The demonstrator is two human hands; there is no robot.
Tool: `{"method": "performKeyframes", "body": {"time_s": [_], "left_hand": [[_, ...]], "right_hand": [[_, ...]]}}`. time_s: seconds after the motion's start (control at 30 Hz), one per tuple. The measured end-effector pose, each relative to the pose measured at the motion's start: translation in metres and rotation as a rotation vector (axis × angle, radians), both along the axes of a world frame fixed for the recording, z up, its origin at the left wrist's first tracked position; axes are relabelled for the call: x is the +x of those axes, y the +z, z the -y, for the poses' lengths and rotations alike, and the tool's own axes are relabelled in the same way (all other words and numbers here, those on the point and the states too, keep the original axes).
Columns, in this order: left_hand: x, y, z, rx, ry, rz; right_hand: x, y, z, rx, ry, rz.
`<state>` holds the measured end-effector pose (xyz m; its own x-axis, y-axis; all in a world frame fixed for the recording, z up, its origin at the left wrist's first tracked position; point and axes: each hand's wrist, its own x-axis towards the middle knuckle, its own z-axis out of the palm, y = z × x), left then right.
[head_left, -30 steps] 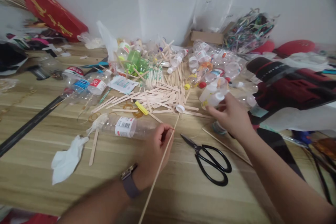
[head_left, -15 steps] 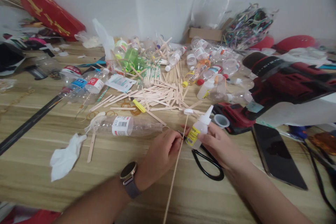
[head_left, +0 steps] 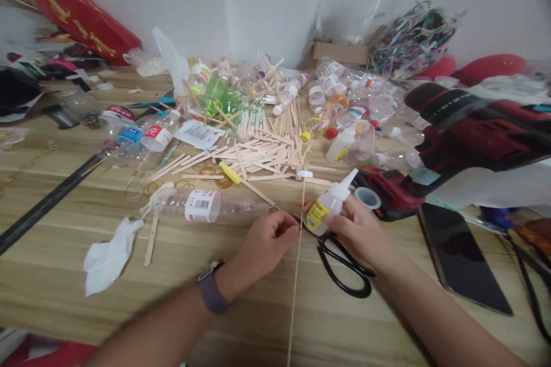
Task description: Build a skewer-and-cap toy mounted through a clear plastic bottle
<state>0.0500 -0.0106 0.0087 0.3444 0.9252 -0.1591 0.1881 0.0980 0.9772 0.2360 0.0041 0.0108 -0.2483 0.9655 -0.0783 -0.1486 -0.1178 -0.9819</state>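
My left hand, with a watch at the wrist, pinches a long thin wooden stick that points away from me. At the stick's far end sits a white bottle cap. In my right hand is a glue bottle with a yellow label, tilted with its white nozzle pointing up and to the right. The bottle is just right of the stick. Black-handled scissors lie on the table below my right hand, their blades partly hidden.
A clear plastic bottle lies on its side left of my hands. Wooden sticks are heaped beyond. On the right are a red and black power drill and a dark phone. White tissue lies at the left.
The stick's near end has swung to the right, so it now points more straight away from me. My left wrist has turned slightly; my right hand still holds the glue bottle.
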Motion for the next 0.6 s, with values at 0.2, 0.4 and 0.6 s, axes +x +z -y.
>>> {"method": "performKeyframes", "body": {"time_s": [0.2,0.4,0.6], "left_hand": [[0.0025,-0.0003,-0.0001,-0.231,0.037,0.135],[0.0025,-0.0009,-0.0002,-0.308,0.036,0.142],[0.0004,-0.001,-0.0006,-0.31,0.012,0.171]], "right_hand": [[-0.0031,-0.0056,-0.0004,-0.009,-0.015,0.011],[-0.0046,-0.0102,-0.0002,-0.083,-0.038,-0.111],[-0.0032,-0.0105,0.0001,-0.125,-0.04,-0.12]]}}
